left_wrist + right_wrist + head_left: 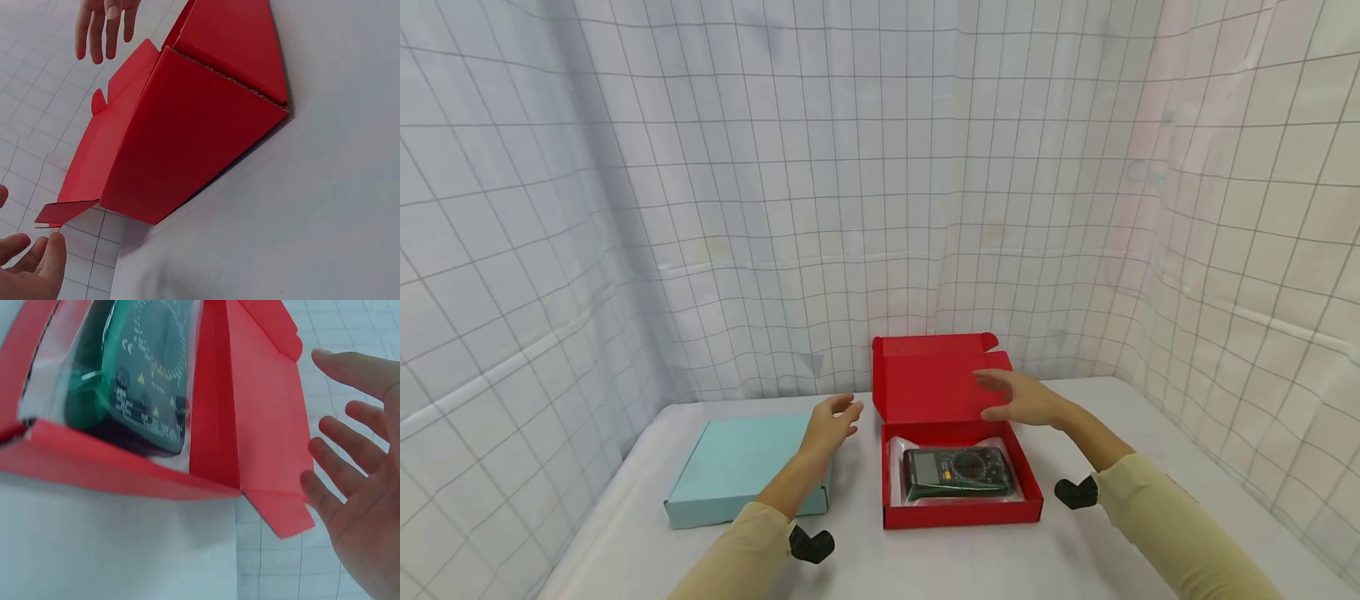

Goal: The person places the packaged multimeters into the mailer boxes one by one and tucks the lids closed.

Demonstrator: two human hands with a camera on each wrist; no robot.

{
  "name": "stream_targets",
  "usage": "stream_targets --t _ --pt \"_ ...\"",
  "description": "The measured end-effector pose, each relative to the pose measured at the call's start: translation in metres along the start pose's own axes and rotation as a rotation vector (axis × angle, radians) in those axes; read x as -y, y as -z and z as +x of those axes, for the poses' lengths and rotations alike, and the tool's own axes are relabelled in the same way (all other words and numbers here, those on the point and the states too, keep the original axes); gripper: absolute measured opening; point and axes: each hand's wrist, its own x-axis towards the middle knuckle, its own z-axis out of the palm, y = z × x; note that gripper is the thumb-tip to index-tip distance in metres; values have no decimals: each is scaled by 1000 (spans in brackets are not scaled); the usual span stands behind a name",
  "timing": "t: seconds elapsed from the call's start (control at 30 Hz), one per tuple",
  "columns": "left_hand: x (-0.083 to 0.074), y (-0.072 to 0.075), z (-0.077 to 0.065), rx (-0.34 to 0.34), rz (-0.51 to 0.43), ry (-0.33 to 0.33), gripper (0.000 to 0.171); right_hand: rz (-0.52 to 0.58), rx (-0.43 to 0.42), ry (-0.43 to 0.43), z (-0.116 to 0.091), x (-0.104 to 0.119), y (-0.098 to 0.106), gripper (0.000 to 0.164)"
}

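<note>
An opened red cardboard box [962, 515] stands in the middle of the table in the head view, its lid [928, 379] tipped back. Inside lies a dark multimeter [958, 471] with a green edge, in clear plastic wrapping [51, 381]. My right hand [1026, 398] hovers by the lid's right side, fingers spread and holding nothing; in the right wrist view the hand [365, 456] shows apart from the cardboard. To the left of the box my left hand [827, 429] is raised with loosely bent fingers and nothing in them, near the right edge of a closed light blue box [741, 458].
A white cloth covers the table [947, 567]. White curtains with a dark grid [895, 167] hang behind and on both sides. Black wrist devices [811, 546] sit on both forearms.
</note>
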Motion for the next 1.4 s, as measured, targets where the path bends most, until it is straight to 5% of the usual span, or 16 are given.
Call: stream_targets --t 0.5,0.93,1.13,1.4 --pt "8 -17 34 -29 -60 36 44 33 -267 -123 -5 -38 7 64" --pt "18 -34 44 5 -179 101 47 130 -300 -263 0 -56 -2 61" --pt "20 -35 45 45 -245 136 47 242 -323 -231 5 -56 -9 46" --pt "16 -37 42 66 -313 105 44 432 -364 -196 6 -64 -9 54"
